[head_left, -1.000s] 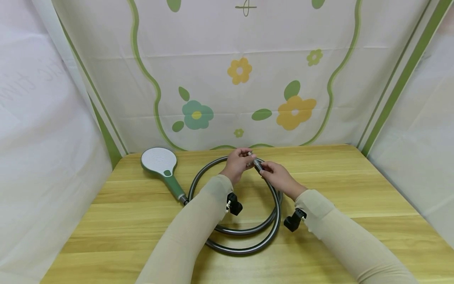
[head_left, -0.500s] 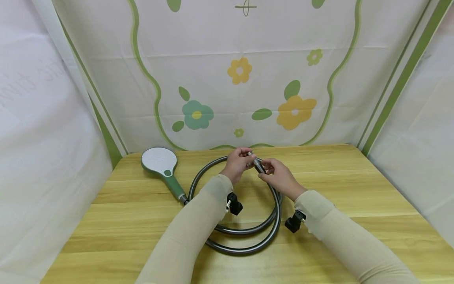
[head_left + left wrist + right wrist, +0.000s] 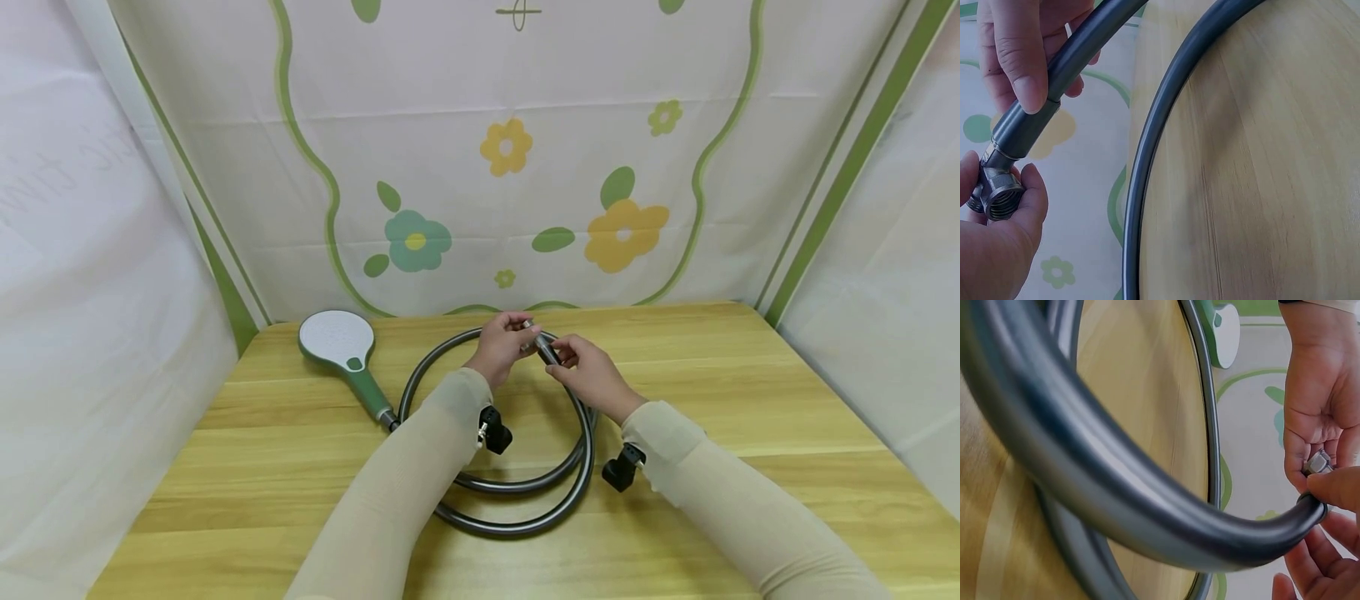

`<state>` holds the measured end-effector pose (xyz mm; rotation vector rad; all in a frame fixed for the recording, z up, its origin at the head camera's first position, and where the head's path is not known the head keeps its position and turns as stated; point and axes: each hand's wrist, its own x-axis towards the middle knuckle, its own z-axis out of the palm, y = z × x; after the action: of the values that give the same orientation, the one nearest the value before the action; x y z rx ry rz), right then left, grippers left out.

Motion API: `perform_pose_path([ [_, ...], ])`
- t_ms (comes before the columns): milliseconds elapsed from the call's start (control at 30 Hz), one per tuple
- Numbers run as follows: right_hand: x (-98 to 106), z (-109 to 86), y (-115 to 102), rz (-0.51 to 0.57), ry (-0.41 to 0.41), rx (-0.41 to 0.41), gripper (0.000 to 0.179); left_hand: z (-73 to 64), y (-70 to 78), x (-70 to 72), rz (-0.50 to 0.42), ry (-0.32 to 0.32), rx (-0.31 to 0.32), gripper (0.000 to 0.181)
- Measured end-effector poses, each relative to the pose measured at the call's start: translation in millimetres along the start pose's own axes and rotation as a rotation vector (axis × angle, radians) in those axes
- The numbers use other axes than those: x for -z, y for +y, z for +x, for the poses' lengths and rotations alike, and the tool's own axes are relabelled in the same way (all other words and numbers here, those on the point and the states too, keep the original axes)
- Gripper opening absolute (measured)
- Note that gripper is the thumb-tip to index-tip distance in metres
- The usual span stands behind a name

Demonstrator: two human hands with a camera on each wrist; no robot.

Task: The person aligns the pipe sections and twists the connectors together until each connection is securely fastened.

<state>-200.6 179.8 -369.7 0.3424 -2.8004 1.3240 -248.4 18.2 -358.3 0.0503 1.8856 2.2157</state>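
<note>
The left hand [image 3: 501, 346] pinches a metal fitting [image 3: 999, 190] between thumb and fingers; a threaded opening of the fitting faces the left wrist view. The right hand [image 3: 596, 382] holds the dark collar [image 3: 1025, 130] on the end of a grey hose [image 3: 517, 529], its thumb against the near side and its fingers curled behind; each grip is thus clamped on its piece. Fitting and collar meet end to end, tilted, above the desk [image 3: 750, 375] near its far edge. From the collar the hose descends and lies in wide loops on the desk, partly hidden behind the left sleeve [image 3: 405, 475]. Left of the loops rests a green shower head [image 3: 354, 365], its white spray face [image 3: 337, 335] upward and its handle [image 3: 367, 392] slanting toward the hose, where a dark connector [image 3: 388, 422] ends it beside the loop. Behind the desk hangs a pale cloth [image 3: 450, 67] printed with flowers [image 3: 625, 235].
</note>
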Motion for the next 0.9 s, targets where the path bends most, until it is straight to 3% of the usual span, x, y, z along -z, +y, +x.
perform_pose_path([
  [900, 2.8, -1.7, -2.1, 0.039, -0.068, -0.010, 0.039, 0.5, 0.3, 1.0, 0.008, -0.016, 0.015, 0.033],
])
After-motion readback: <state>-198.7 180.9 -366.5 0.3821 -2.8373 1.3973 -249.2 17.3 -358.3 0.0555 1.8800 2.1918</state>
